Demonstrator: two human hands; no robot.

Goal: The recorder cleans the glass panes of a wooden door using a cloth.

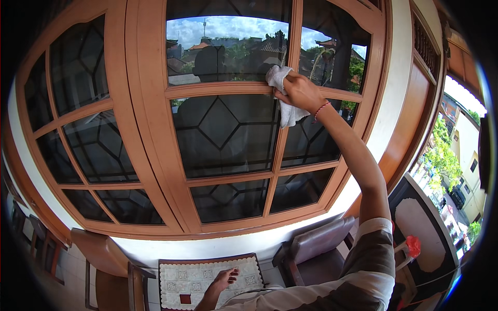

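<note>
A bunched white cloth (277, 77) is gripped in my right hand (301, 92), which wears a red and white cord at the wrist. It presses on the wooden window frame (229, 87) where an upright bar meets a crossbar, and a loose end of the cloth hangs below my fingers. Dark window panes (225, 132) surround the hand, the upper ones reflecting sky and roofs. My left hand (225, 279) is low in the view with fingers apart and holds nothing. Beneath it is a small table under a lace tablecloth (175, 272).
A brown padded chair (103, 256) stands left of the table, and a dark padded armchair (323, 241) stands on its right. Another window sash (105, 105) is at the left. Farther right are a dark railing wall (420, 229) and a red object (413, 245).
</note>
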